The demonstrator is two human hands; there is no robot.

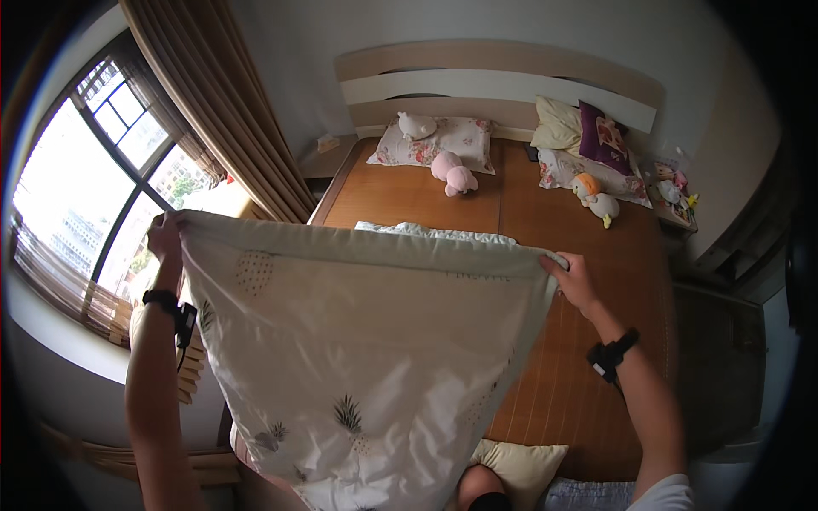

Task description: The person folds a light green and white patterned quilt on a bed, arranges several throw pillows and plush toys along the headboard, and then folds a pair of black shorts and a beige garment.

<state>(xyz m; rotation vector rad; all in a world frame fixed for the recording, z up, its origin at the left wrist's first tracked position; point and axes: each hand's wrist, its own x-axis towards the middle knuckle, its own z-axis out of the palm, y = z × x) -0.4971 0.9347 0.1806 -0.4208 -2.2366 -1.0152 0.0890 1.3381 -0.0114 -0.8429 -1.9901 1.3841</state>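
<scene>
A light quilt (358,341) with a pale green border and printed pineapples hangs stretched between my two hands, its top edge nearly level. My left hand (165,237) grips the upper left corner, close to the window. At the upper right corner, my right hand (573,281) is closed round the border, above the brown mat on the bed. The quilt's lower part drops toward my legs and hides the near left of the bed. Just behind its top edge shows a strip of pale, ruffled cloth (434,232) lying on the mat.
The bed mat (596,341) reaches to a wooden headboard (503,85). Floral pillows (400,152), a purple cushion (601,138) and plush toys, one pink (453,174), lie at the far end. A cluttered nightstand (677,217) stands right; a brown curtain (221,111) hangs left. Nearby lies a cream pillow (524,468).
</scene>
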